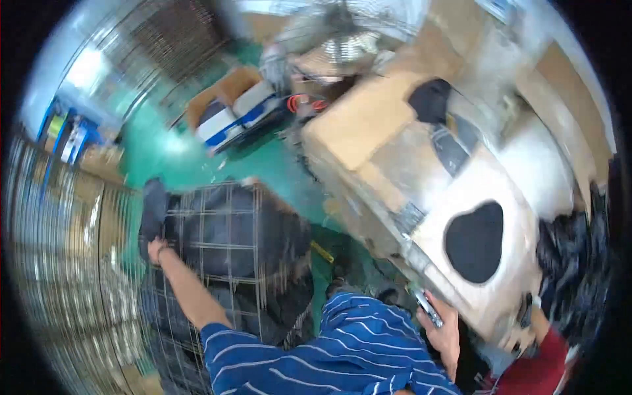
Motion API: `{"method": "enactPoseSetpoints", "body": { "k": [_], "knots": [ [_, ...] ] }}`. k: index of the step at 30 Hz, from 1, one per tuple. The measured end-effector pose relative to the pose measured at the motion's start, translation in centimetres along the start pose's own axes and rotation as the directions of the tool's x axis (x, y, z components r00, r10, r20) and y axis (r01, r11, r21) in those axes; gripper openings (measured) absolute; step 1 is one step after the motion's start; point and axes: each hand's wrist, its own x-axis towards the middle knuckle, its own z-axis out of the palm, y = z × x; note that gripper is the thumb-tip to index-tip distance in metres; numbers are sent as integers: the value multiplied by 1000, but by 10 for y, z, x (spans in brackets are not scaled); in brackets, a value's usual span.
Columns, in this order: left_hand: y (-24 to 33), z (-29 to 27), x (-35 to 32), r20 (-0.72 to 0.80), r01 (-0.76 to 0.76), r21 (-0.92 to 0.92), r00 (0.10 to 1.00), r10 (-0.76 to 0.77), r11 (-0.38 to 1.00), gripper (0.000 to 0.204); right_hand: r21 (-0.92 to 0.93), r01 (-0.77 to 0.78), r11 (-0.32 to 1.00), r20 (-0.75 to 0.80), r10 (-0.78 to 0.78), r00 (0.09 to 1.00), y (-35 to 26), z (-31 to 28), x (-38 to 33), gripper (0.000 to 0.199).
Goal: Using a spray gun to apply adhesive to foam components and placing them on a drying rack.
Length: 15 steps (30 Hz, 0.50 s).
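At the left, my left hand (158,250) is closed on a dark, limp piece of material (154,207) beside a wire cage (227,247). Black sheet-like material (214,224) fills the cage. My right hand (444,332) is wrapped round a slim silver hand tool (429,308) next to the near edge of the worktable (421,257). Blur hides the tool's exact kind. On the table lies a flat black rounded piece (474,242), to the right of and beyond my right hand.
Another person's red sleeve (536,365) and hand reach the table's near right corner. Dark glossy material (573,263) is heaped on the right. More black pieces (430,100) lie farther up the table. An open cardboard box (224,95) stands on the green floor. Wire racks (72,243) line the left.
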Motion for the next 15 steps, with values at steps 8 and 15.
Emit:
{"method": "enactPoseSetpoints", "body": {
  "k": [8,15],
  "knots": [
    [99,-70,-46,-148,318,-80,933,-327,945,20,83,-207,975,-190,219,957,61,-30,-50,55],
    [148,-103,-54,-340,-233,-427,937,84,874,33,200,-164,966,-293,219,931,100,-39,-56,55]
  ]
}}
